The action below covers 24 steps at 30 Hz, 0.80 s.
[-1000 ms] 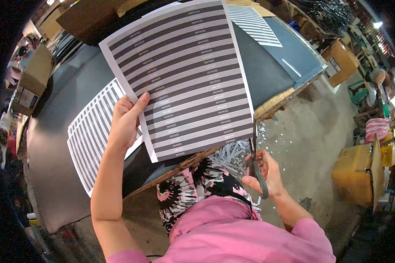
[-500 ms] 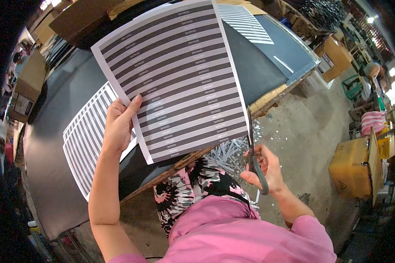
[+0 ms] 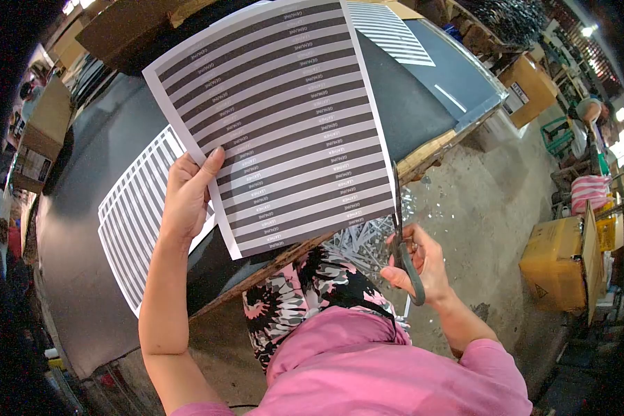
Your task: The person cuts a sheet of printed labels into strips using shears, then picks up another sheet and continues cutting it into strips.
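My left hand (image 3: 192, 184) pinches the left edge of a large paper sheet (image 3: 284, 132), thumb on top. The sheet is printed with dark and white stripes bearing the small words "GENUINE" and "LEATHER". It is held up over the table, tilted. In my right hand (image 3: 426, 267) is a pair of dark-handled scissors (image 3: 410, 270), fingers through the handles. Their blades point upward along the sheet's right edge near its lower corner; whether they are fully closed I cannot make out.
More striped sheets (image 3: 135, 222) lie on the black tabletop (image 3: 76, 277) at left, another striped sheet (image 3: 392, 31) at the far end. Paper offcuts (image 3: 360, 246) litter the floor by the table edge. Cardboard boxes (image 3: 551, 260) stand at right. Another person (image 3: 589, 111) is in the background.
The sheet and scissors have shifted only slightly. The scissor blades look closer together along the sheet's right edge. Both hands keep their hold.
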Available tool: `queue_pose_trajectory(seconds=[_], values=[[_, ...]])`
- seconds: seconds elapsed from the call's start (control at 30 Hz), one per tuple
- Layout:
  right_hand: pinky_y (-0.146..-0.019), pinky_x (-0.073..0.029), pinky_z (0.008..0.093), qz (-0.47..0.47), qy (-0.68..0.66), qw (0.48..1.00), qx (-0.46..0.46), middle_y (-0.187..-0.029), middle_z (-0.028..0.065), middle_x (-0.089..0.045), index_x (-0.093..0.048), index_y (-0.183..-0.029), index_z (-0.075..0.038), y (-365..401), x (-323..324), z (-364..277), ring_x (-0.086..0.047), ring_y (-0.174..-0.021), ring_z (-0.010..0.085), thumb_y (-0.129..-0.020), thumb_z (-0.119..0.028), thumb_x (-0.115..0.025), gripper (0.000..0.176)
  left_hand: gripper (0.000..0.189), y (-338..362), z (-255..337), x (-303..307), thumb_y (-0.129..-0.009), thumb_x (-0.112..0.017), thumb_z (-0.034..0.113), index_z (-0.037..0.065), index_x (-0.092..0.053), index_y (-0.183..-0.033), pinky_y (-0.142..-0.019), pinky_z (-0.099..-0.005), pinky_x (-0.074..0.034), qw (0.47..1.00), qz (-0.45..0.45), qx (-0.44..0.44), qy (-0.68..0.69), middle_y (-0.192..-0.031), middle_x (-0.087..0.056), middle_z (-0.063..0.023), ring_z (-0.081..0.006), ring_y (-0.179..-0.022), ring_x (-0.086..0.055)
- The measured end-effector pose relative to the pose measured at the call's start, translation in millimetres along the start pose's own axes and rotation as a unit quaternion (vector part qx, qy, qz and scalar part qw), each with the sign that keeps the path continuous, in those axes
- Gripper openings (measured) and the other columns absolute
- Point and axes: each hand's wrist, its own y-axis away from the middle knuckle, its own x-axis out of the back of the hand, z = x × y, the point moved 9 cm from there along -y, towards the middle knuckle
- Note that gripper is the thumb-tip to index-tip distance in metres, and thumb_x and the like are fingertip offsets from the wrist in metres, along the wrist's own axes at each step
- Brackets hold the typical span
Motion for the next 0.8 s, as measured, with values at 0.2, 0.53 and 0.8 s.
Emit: queue_pose_trajectory(seconds=[0.2,0.53,0.8], values=[[-0.049,-0.041,0.0201,-0.001,-0.018,1.000,0.011,-0.072,0.0057,-0.051,-0.045,-0.101,0.002,0.2,-0.7,-2.1,-0.050,-0.057,0.0079,-0.067,-0.014,-0.074,0.048,0.030,0.9,1.5,-1.6,-0.085,-0.058,0.019,-0.004,-0.054,-0.104,-0.070,-0.0253,-0.051,1.000,0.009,-0.004,0.006,-0.095,-0.062,-0.0117,-0.0127,-0.081,-0.060],[-0.053,-0.042,0.0188,0.019,-0.027,0.999,0.002,-0.069,0.0018,-0.053,-0.047,-0.096,0.000,0.2,0.2,-3.9,-0.050,-0.061,0.0058,-0.063,-0.021,-0.079,0.050,0.029,2.5,0.9,-4.3,-0.086,-0.056,0.017,-0.002,-0.052,-0.107,-0.075,-0.0272,-0.050,1.000,-0.003,0.013,-0.003,-0.099,-0.061,-0.0110,-0.0142,-0.086,-0.059],[-0.055,-0.043,0.0187,0.016,-0.028,0.999,0.000,-0.071,0.0009,-0.052,-0.047,-0.096,0.000,0.0,0.5,-4.4,-0.050,-0.063,0.0051,-0.064,-0.022,-0.079,0.051,0.028,1.0,-1.0,1.1,-0.086,-0.056,0.017,-0.002,-0.052,-0.106,-0.074,-0.0268,-0.049,1.000,-0.002,0.009,-0.010,-0.098,-0.061,-0.0107,-0.0134,-0.084,-0.058]])
